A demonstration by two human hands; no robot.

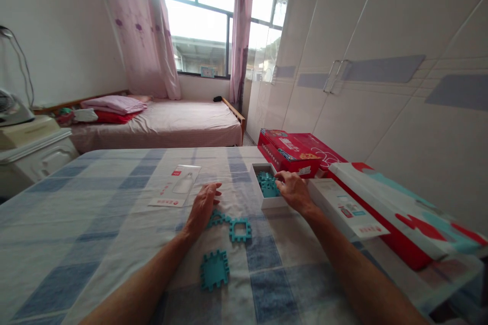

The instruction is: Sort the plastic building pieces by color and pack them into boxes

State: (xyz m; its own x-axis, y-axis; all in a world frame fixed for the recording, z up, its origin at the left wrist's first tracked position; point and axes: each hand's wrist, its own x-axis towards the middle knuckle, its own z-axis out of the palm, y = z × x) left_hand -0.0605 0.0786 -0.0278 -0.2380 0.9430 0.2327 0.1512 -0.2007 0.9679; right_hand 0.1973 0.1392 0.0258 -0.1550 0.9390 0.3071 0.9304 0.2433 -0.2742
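Over the right rim of an open white box [275, 202] reaches my right hand [293, 190], its fingers bent down at the teal pieces [268, 184] inside. Whether a piece is between those fingertips is hidden. My left hand [206, 202] rests near the table's middle with fingers stretched out, holding nothing visible. Just below it lies a teal notched piece [217, 219], partly covered by the hand. Touching or very near that is a square teal frame [240, 220] with a hole in its middle. Closer to me lies a solid teal notched square [215, 270].
A printed card [175, 186] lies left of my left hand. Red boxes [290, 150] stand behind the white box. At the right are a white carton [348, 208] and a long red-and-white package [404, 213]. A checked cloth [114, 244] covers the table.
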